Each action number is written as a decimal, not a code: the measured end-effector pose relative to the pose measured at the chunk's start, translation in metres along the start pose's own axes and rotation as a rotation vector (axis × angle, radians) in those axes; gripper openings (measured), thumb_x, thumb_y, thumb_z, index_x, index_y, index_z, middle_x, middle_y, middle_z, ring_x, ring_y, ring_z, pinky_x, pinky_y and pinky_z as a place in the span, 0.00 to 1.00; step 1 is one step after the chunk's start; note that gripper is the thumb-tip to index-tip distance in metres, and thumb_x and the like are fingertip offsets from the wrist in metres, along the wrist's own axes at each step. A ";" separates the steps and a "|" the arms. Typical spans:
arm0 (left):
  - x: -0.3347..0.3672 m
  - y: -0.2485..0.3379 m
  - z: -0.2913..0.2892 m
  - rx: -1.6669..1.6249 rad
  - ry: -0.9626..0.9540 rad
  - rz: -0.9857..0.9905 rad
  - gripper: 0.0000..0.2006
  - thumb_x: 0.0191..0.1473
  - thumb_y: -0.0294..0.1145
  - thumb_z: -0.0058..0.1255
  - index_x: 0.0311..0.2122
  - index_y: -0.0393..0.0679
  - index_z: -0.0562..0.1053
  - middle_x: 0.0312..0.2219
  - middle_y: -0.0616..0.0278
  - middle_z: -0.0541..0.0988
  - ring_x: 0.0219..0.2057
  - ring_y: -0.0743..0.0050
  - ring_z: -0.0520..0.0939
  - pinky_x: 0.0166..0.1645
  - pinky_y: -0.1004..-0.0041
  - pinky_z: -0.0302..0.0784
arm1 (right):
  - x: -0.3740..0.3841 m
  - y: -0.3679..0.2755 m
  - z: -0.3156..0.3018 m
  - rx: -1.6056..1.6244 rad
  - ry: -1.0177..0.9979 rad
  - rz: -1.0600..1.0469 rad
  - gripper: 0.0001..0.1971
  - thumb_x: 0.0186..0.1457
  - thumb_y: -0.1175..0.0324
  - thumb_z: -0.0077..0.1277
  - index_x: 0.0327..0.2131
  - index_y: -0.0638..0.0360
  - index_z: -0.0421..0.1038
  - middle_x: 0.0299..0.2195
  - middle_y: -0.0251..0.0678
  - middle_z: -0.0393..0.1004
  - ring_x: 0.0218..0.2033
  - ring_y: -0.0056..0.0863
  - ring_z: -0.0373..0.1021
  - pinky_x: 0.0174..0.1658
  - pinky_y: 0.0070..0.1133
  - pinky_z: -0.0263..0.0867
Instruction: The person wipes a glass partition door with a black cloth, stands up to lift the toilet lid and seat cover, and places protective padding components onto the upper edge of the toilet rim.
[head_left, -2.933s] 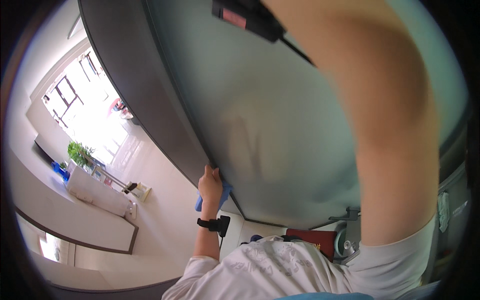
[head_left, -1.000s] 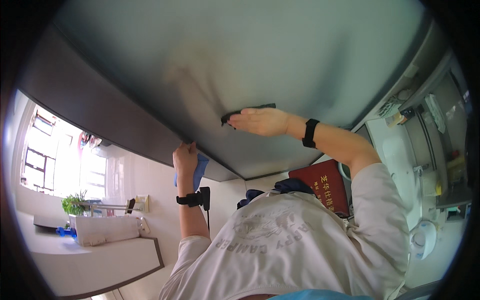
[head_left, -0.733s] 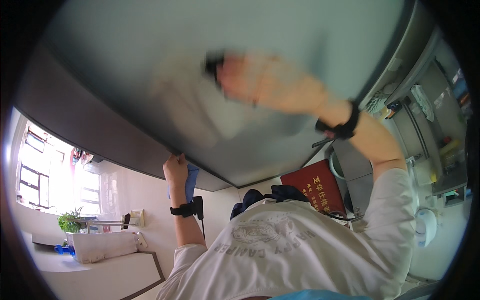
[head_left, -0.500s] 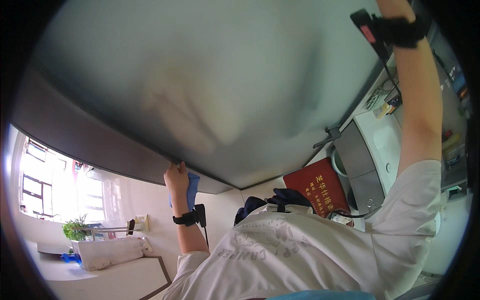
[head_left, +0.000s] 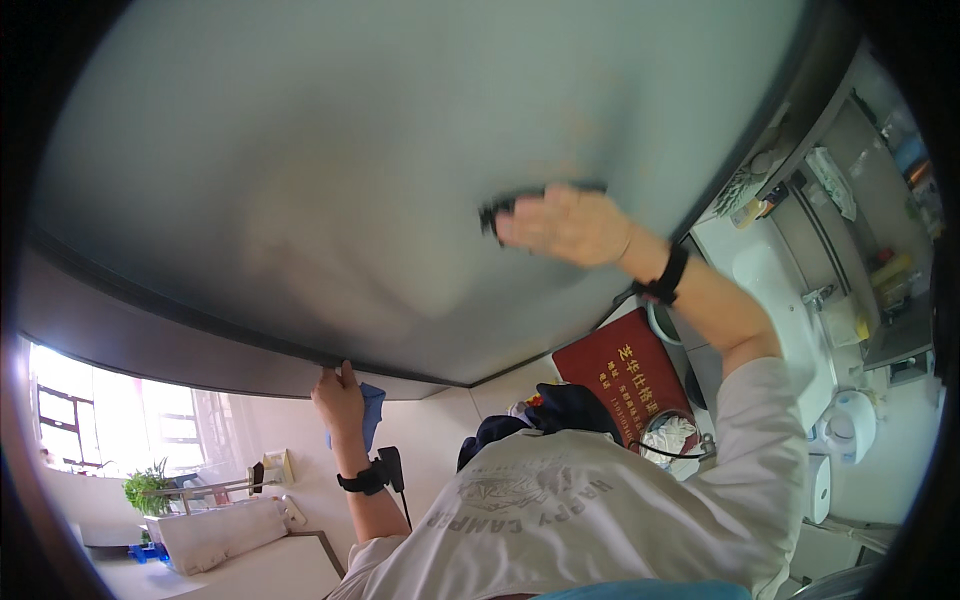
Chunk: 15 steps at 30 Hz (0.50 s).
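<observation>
A large frosted glass door [head_left: 330, 110] in a dark frame fills the upper view. My right hand [head_left: 575, 228], slightly blurred, presses a black, ragged-edged cloth-like thing [head_left: 495, 212] against the glass; its exact kind is partly hidden under the fingers. My left hand [head_left: 338, 400] is closed at the door's lower left edge, with the thumb and fingers pinching the frame. A blue cloth [head_left: 370, 412] hangs beside that hand; whether the palm holds it is hidden. Each wrist wears a black strap.
At right stand a white washbasin [head_left: 790, 300], a toiletry shelf [head_left: 835, 180] and a red mat [head_left: 628, 375] on the floor. A bin with a white liner [head_left: 668, 437] is near my body. A potted plant [head_left: 148, 487] stands left, by a bright window.
My right hand has come down from beyond the upper right edge onto the glass, with the black thing now visible under it. My left hand has shifted slightly down and left with the door edge.
</observation>
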<state>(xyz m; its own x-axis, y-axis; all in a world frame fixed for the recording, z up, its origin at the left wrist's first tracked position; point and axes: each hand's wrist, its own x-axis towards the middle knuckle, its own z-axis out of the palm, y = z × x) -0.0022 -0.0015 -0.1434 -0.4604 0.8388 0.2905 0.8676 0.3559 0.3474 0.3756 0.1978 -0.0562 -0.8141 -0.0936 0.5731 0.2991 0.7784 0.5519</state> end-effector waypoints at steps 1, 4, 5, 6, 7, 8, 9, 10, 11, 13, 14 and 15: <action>0.001 -0.003 0.003 0.005 0.032 0.040 0.13 0.52 0.37 0.48 0.26 0.36 0.70 0.15 0.48 0.73 0.20 0.46 0.76 0.26 0.56 0.70 | -0.023 -0.016 0.013 0.022 -0.037 -0.071 0.20 0.50 0.69 0.46 0.49 0.49 0.69 0.52 0.24 0.66 0.53 0.23 0.62 0.54 0.22 0.59; 0.000 0.000 0.002 -0.029 0.009 -0.024 0.13 0.52 0.37 0.48 0.27 0.36 0.71 0.15 0.49 0.73 0.20 0.45 0.76 0.26 0.55 0.70 | -0.062 -0.050 0.042 0.076 -0.113 -0.095 0.20 0.51 0.71 0.44 0.50 0.51 0.67 0.53 0.24 0.66 0.53 0.22 0.62 0.54 0.21 0.59; 0.001 -0.003 0.005 -0.037 0.005 -0.022 0.13 0.52 0.37 0.48 0.27 0.36 0.71 0.15 0.49 0.73 0.20 0.45 0.76 0.26 0.55 0.70 | -0.071 -0.057 0.047 0.342 -0.257 0.012 0.20 0.53 0.71 0.42 0.52 0.52 0.65 0.54 0.24 0.63 0.55 0.21 0.59 0.57 0.21 0.56; 0.002 -0.007 0.009 -0.027 0.024 0.001 0.12 0.52 0.37 0.48 0.27 0.37 0.71 0.14 0.50 0.73 0.19 0.45 0.76 0.26 0.55 0.70 | -0.076 -0.061 0.047 0.605 -0.399 0.129 0.21 0.55 0.71 0.41 0.53 0.53 0.63 0.56 0.24 0.60 0.58 0.20 0.56 0.59 0.21 0.53; 0.002 -0.012 0.009 -0.008 0.050 0.016 0.12 0.52 0.38 0.48 0.28 0.37 0.71 0.14 0.51 0.73 0.19 0.46 0.76 0.26 0.55 0.70 | -0.067 -0.057 0.040 0.406 -0.211 -0.034 0.19 0.51 0.72 0.46 0.49 0.53 0.67 0.51 0.27 0.66 0.52 0.25 0.63 0.54 0.23 0.60; 0.001 -0.014 0.009 -0.005 0.051 0.020 0.12 0.52 0.38 0.48 0.28 0.37 0.71 0.14 0.51 0.73 0.19 0.46 0.76 0.26 0.55 0.70 | -0.055 -0.050 0.026 0.404 -0.208 -0.030 0.19 0.51 0.72 0.46 0.49 0.53 0.67 0.51 0.27 0.66 0.52 0.25 0.63 0.54 0.23 0.60; 0.002 -0.013 0.013 -0.030 0.098 0.034 0.12 0.52 0.38 0.48 0.28 0.37 0.71 0.14 0.51 0.73 0.19 0.46 0.76 0.25 0.55 0.69 | -0.042 -0.039 0.004 0.322 -0.143 -0.016 0.19 0.50 0.71 0.49 0.48 0.54 0.68 0.50 0.29 0.67 0.51 0.28 0.63 0.53 0.25 0.61; 0.000 -0.013 0.015 -0.052 0.145 0.041 0.12 0.52 0.37 0.49 0.28 0.38 0.71 0.14 0.51 0.73 0.19 0.46 0.76 0.25 0.56 0.69 | -0.025 -0.025 -0.021 0.244 -0.077 -0.007 0.19 0.48 0.71 0.51 0.46 0.54 0.68 0.49 0.32 0.68 0.50 0.31 0.64 0.52 0.27 0.61; 0.000 -0.011 0.014 -0.054 0.136 0.046 0.12 0.52 0.37 0.49 0.28 0.38 0.71 0.14 0.51 0.73 0.19 0.46 0.76 0.25 0.56 0.69 | -0.004 0.001 -0.050 0.174 0.042 -0.005 0.18 0.47 0.70 0.53 0.45 0.55 0.69 0.47 0.34 0.69 0.47 0.34 0.66 0.49 0.30 0.63; -0.003 -0.012 0.004 -0.041 0.091 -0.043 0.11 0.52 0.36 0.49 0.29 0.38 0.71 0.14 0.51 0.72 0.18 0.47 0.75 0.25 0.56 0.68 | 0.037 0.060 -0.094 -0.175 0.184 0.101 0.18 0.47 0.72 0.51 0.45 0.52 0.69 0.46 0.35 0.70 0.47 0.39 0.66 0.48 0.31 0.64; -0.005 -0.015 0.003 -0.030 0.086 -0.040 0.11 0.52 0.36 0.49 0.29 0.38 0.71 0.14 0.51 0.72 0.18 0.47 0.75 0.25 0.56 0.68 | 0.052 0.105 -0.112 -0.170 0.186 0.111 0.18 0.47 0.72 0.51 0.45 0.52 0.69 0.46 0.35 0.70 0.47 0.39 0.66 0.48 0.31 0.64; -0.005 -0.015 0.002 -0.031 0.132 -0.012 0.11 0.52 0.35 0.49 0.27 0.37 0.71 0.14 0.51 0.72 0.18 0.49 0.74 0.24 0.57 0.67 | 0.063 0.152 -0.132 -0.318 0.299 0.080 0.21 0.52 0.76 0.42 0.52 0.53 0.61 0.52 0.39 0.64 0.53 0.40 0.61 0.54 0.29 0.58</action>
<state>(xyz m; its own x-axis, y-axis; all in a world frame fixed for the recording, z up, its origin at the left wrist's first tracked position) -0.0123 -0.0103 -0.1521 -0.4932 0.7726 0.3998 0.8565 0.3510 0.3784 0.4355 0.2284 0.1437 -0.6160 -0.2525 0.7462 0.5321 0.5650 0.6306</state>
